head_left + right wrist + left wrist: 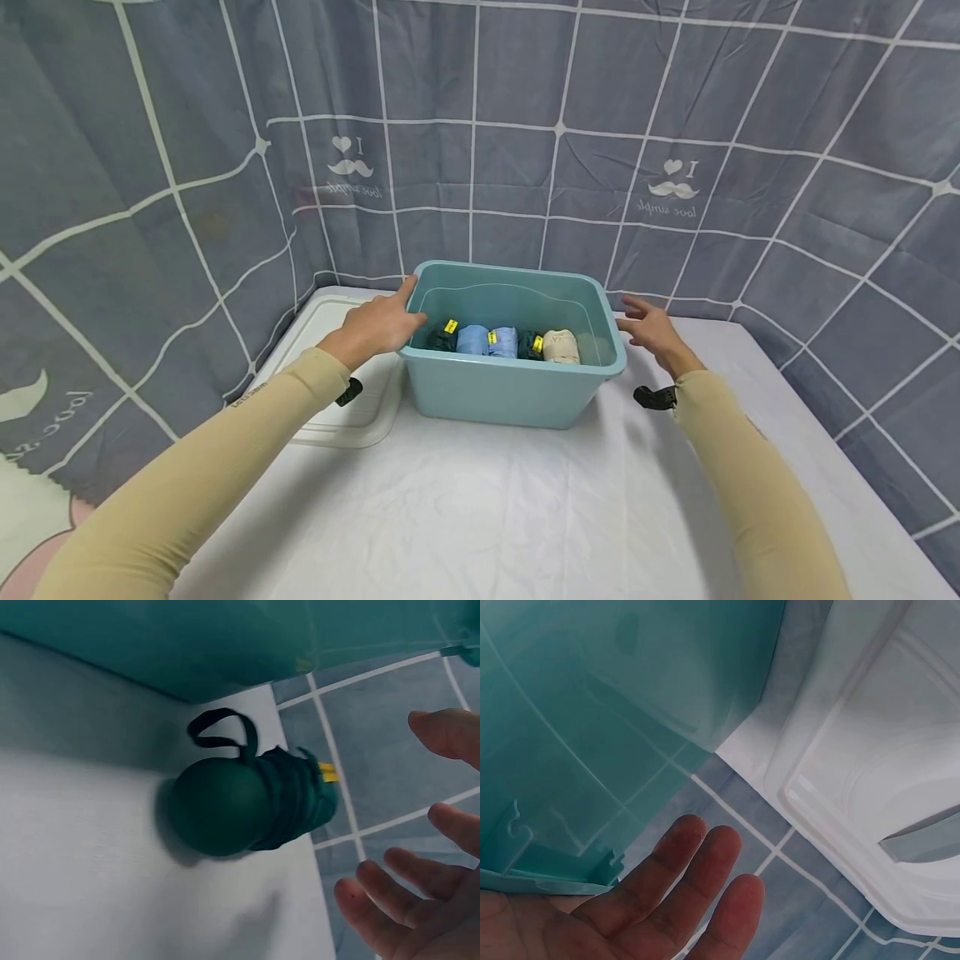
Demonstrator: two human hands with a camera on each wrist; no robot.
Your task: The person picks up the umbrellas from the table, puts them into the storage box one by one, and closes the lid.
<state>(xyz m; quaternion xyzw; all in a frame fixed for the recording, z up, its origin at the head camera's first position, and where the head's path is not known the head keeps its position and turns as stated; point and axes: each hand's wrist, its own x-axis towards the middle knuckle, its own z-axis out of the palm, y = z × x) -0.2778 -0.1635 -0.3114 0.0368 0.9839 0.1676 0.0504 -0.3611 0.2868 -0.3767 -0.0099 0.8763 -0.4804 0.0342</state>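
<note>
A teal plastic bin (495, 390) stands on the table, holding a row of several compact folded umbrellas: dark green (444, 337), light blue (472, 340) and beige (561, 347) among them. At the bin's left rim is my left hand (377, 325), thumb and index finger spread over the edge, the other fingers (697, 877) extended below the rim outside. My right hand (652, 335) hovers just off the right end, fingers apart with nothing between them. In the right wrist view, a dark green folded umbrella (225, 802) with a wrist loop lies on the table beside the bin.
A white lid (877, 757) lies flat on the table left of the bin, partly under my left arm in the head view. Behind and on both sides hangs a grey grid-patterned curtain (517, 167). White cloth covers the table (480, 500).
</note>
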